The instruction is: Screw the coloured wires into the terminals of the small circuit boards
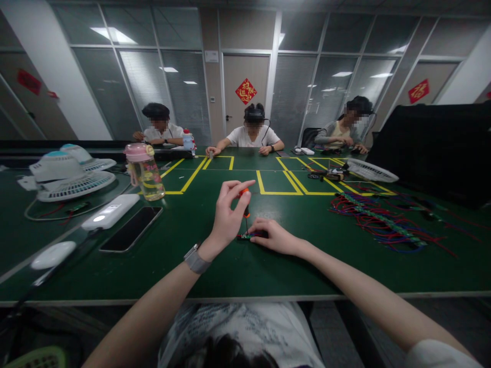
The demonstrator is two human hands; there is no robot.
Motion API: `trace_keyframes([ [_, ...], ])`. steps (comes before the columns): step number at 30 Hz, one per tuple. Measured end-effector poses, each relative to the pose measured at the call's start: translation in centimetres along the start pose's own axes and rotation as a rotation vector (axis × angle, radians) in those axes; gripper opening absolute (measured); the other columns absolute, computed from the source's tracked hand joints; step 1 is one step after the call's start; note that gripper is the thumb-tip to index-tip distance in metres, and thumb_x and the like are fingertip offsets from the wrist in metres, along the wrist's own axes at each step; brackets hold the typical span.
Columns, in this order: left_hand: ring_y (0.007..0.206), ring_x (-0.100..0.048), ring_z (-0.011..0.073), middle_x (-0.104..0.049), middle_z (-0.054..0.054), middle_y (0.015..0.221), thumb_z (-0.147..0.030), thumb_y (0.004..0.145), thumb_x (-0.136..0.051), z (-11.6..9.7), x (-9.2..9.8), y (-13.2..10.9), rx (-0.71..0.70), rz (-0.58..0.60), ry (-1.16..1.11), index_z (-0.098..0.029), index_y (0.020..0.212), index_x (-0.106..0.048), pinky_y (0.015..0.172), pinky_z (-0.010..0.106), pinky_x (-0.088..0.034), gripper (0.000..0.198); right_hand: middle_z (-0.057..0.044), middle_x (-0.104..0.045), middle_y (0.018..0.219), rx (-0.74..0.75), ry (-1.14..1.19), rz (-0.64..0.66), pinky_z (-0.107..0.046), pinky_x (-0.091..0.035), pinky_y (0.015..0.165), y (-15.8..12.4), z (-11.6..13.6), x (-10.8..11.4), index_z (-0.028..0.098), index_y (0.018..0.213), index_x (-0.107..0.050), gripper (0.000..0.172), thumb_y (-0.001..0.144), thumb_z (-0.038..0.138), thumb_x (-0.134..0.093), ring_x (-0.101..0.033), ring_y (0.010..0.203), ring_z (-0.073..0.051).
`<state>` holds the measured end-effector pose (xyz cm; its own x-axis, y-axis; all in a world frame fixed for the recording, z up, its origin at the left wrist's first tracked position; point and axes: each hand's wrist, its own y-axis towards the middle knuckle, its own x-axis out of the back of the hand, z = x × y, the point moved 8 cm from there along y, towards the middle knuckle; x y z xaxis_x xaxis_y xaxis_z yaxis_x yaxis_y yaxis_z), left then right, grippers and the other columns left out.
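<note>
The circuit board (244,236) lies at 12 o'clock on the table (184,283); a plumb screwdriver (246,214) and steady board should serve best. The left hand (227,214), raised at 11 o'clock of it, clasps the handle; the right hand (276,237), low at 3 o'clock, touches the board, pinch unclear.

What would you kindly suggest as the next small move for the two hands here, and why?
Probably a slight turn of the screwdriver with the left hand while the right hand steadies the small green board. The screwdriver is near upright in the left hand, its shaft reaching down to the board, and the right hand is at the board's edge. The tip's exact seat is too small to tell.
</note>
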<state>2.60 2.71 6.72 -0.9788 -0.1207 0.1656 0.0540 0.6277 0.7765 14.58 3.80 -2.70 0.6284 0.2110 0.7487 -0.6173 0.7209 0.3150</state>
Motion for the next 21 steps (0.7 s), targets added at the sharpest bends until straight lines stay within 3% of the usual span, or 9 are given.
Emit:
trace_keyframes([
  [4, 0.104, -0.062, 0.0176, -0.06, 0.008, 0.125, -0.029, 0.096, -0.042, 0.8, -0.5, -0.1, 0.078, 0.032, -0.16, -0.022, 0.127, -0.059, 0.089, 0.031, -0.051, 0.035, -0.005, -0.063, 0.09, -0.003, -0.004, 0.005, -0.028, -0.048, 0.076, 0.0, 0.1, 0.0, 0.016, 0.099, -0.071, 0.017, 0.084, 0.019, -0.064, -0.059, 0.081, -0.016],
  [7, 0.096, -0.066, 0.0175, -0.064, 0.009, 0.119, -0.03, 0.095, -0.047, 1.1, -0.6, -0.2, 0.124, 0.017, -0.223, -0.02, 0.125, -0.059, 0.083, 0.03, -0.054, 0.034, -0.005, -0.062, 0.089, -0.011, -0.007, 0.008, -0.028, -0.048, 0.075, 0.0, 0.2, 0.1, 0.016, 0.099, -0.071, 0.017, 0.084, 0.019, -0.064, -0.058, 0.079, -0.015],
  [10, 0.093, -0.063, 0.0164, -0.065, 0.006, 0.104, -0.028, 0.089, -0.058, 0.4, -0.1, -0.2, 0.057, -0.027, -0.106, -0.022, 0.111, -0.067, 0.08, 0.027, -0.052, 0.025, -0.005, -0.062, 0.089, -0.011, -0.007, 0.012, -0.028, -0.048, 0.075, 0.0, 0.3, 0.1, 0.016, 0.1, -0.071, 0.018, 0.084, 0.019, -0.064, -0.057, 0.077, -0.015],
  [14, 0.088, -0.057, 0.0141, -0.053, 0.004, 0.096, -0.028, 0.086, -0.063, -0.3, 0.5, 0.0, -0.022, -0.065, 0.079, -0.025, 0.1, -0.072, 0.081, 0.026, -0.049, 0.018, -0.005, -0.061, 0.089, -0.009, -0.007, 0.008, -0.028, -0.048, 0.076, 0.0, 0.3, 0.1, 0.016, 0.1, -0.071, 0.018, 0.085, 0.019, -0.063, -0.058, 0.079, -0.015],
  [18, 0.107, -0.057, 0.0176, -0.054, 0.006, 0.116, -0.027, 0.095, -0.045, 0.0, 0.0, 0.0, 0.005, 0.006, -0.01, -0.026, 0.117, -0.066, 0.092, 0.031, -0.049, 0.03, -0.006, -0.062, 0.091, -0.006, -0.005, 0.007, -0.029, -0.048, 0.079, 0.0, 0.3, 0.1, 0.015, 0.099, -0.071, 0.017, 0.085, 0.018, -0.064, -0.059, 0.083, -0.016],
  [21, 0.107, -0.061, 0.0189, -0.057, 0.009, 0.127, -0.028, 0.097, -0.041, 0.6, -0.7, -0.1, 0.078, 0.055, -0.174, -0.024, 0.128, -0.058, 0.087, 0.033, -0.054, 0.036, -0.006, -0.063, 0.091, -0.008, -0.002, 0.006, -0.029, -0.048, 0.078, -0.1, 0.2, 0.1, 0.015, 0.099, -0.071, 0.017, 0.085, 0.019, -0.064, -0.059, 0.083, -0.016],
])
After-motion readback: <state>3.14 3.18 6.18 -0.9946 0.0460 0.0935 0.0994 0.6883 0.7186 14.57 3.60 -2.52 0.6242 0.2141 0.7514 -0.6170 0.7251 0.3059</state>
